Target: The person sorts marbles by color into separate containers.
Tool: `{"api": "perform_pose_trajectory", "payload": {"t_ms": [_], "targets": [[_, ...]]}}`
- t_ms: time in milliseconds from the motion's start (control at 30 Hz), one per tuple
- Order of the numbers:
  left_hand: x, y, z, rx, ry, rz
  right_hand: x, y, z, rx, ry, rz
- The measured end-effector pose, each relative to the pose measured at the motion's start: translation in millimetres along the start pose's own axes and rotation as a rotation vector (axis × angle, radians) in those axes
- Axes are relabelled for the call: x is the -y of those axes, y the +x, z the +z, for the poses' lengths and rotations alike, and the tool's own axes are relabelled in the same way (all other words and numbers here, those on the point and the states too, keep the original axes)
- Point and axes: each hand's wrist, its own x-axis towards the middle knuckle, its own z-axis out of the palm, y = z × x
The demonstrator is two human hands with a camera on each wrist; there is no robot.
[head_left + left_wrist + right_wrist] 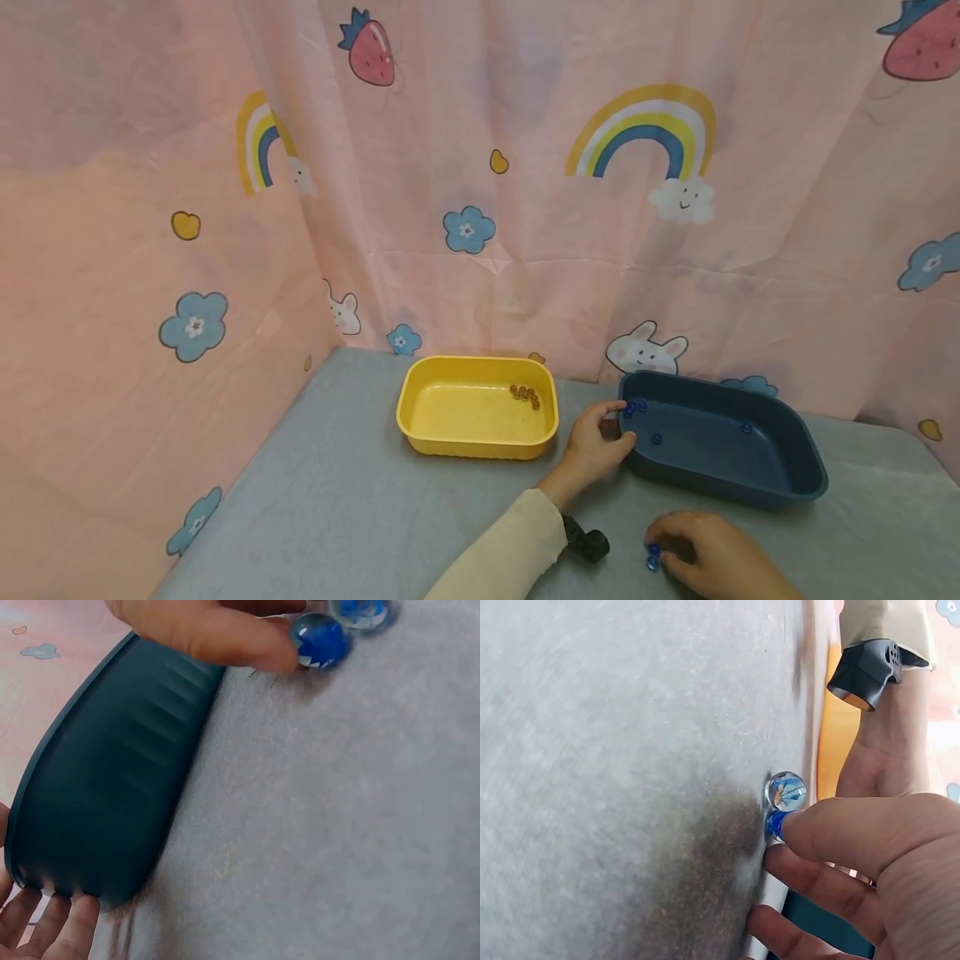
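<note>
At the dark blue basin (727, 467), my left hand (592, 446) grips the left end, fingertips (82, 907) pressing its outer wall in the left wrist view. Several small blue marbles (657, 439) lie inside that basin. Near the front of the table, my right hand (712, 550) pinches a blue marble (775, 823) between thumb and fingers, low over the cloth. Right beside it sits a second glass marble (786, 791), clear with blue streaks inside.
A yellow basin (476, 451) stands left of the blue one, with several amber marbles (524, 394) at its right side. Grey cloth (337, 500) covers the table. A patterned pink curtain (420, 283) hangs behind. My left wrist carries a black camera (587, 542).
</note>
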Motion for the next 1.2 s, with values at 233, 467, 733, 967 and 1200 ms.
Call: {"api": "perform_pose_trajectory", "payload": {"t_ms": [233, 467, 733, 967, 1200], "targets": [[-0.8, -0.8, -0.5, -0.001, 0.008, 0.022, 1.9, 3.5, -0.6, 0.015, 0.006, -0.003], [-1.2, -1.5, -1.1, 0.005, 0.019, 0.050, 0.2, 3.8, 1.1, 0.001, 0.006, -0.046], [-1.1, -1.0, -0.4, 0.007, 0.008, 0.029, -0.8, 5.0, 1.5, -0.001, -0.003, -0.046], [-0.8, -1.2, -0.4, 0.003, 0.012, 0.030, -0.1, 5.1, 0.5, 0.000, 0.035, -0.057], [0.0, -0.3, 0.6, -0.003, 0.014, 0.040, 0.5, 4.7, -4.0, -0.128, 0.019, -0.129]]}}
